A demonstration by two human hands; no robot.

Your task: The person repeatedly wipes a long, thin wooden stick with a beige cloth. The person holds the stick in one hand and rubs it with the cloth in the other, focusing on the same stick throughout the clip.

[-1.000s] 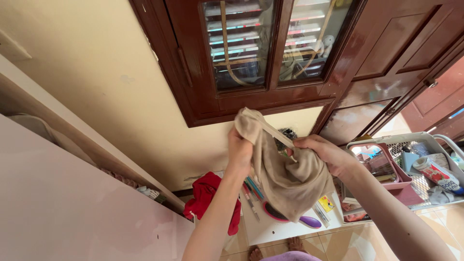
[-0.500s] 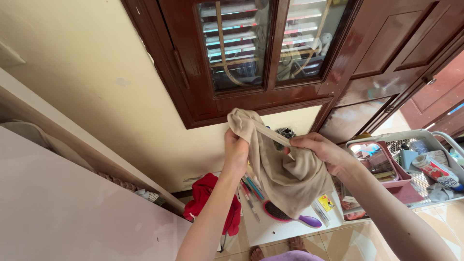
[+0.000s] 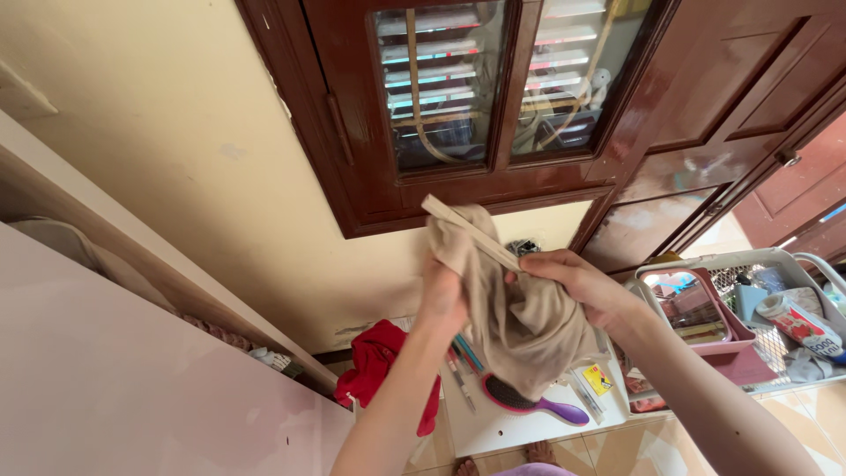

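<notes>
left hand: left hand (image 3: 443,295) raised, fingers curled shut on the left side of a beige soft fabric garment (image 3: 520,322); partly blurred
right hand: right hand (image 3: 583,289) closed in a pinch on the upper right part of the same garment, thumb and fingers pressing the cloth, knuckles facing up
garment position: held in the air between both hands, in front of the cream wall (image 3: 176,159) just below the dark brown wooden window frame (image 3: 493,189); bulk hangs bunched down between the wrists
garment band: a flat beige strap edge (image 3: 467,231) runs taut and slanted from the upper left down toward the right hand
below: white low table top (image 3: 493,419) well under the garment, with a purple-handled oval hairbrush with dark bristles (image 3: 538,404), several coloured pens (image 3: 463,361) and a small yellow card (image 3: 598,379)
left of table: crumpled red cloth (image 3: 379,366) hanging at the table's left edge
right side: white plastic mesh basket (image 3: 797,264) holding a pink-framed rectangular mirror (image 3: 696,304) and a white tube with red print (image 3: 802,326)
foreground left: pale pinkish flat panel surface (image 3: 132,388)
bottom edge: bare toes (image 3: 533,451) on tan tiled floor (image 3: 793,405)
</notes>
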